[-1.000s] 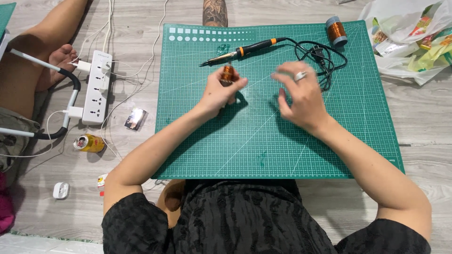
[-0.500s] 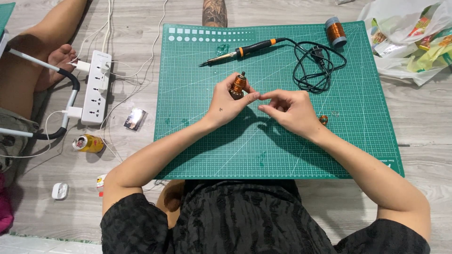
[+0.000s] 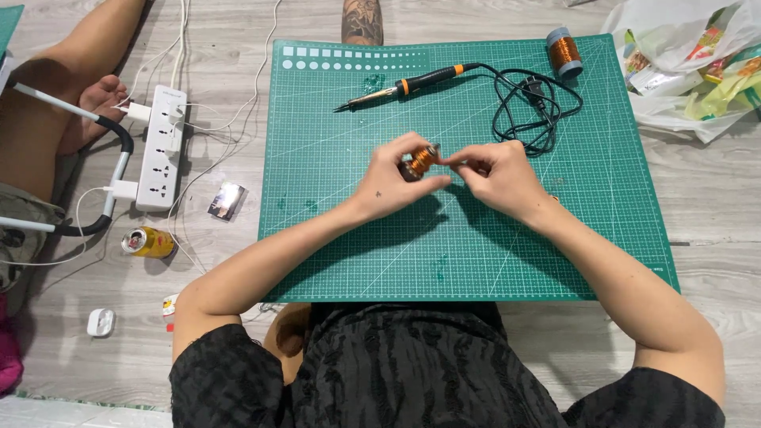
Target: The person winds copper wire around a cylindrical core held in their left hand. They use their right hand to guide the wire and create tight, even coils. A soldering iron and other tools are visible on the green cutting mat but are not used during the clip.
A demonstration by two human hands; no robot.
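The right hand point(image 3: 495, 170) has closed in from half a second ago — it is now pinching at the small copper coil point(image 3: 420, 160), which the left hand point(image 3: 396, 176) is gripping above the green cutting mat's point(image 3: 333, 238) centre — winding looks underway.

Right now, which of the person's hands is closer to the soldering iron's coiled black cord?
Right. The right hand lies just below the black cord; the left hand, holding a small copper coil, sits farther off, down and left.

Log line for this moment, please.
left hand: holds small copper coil | right hand: fingertips at coil | soldering iron: untouched on green mat
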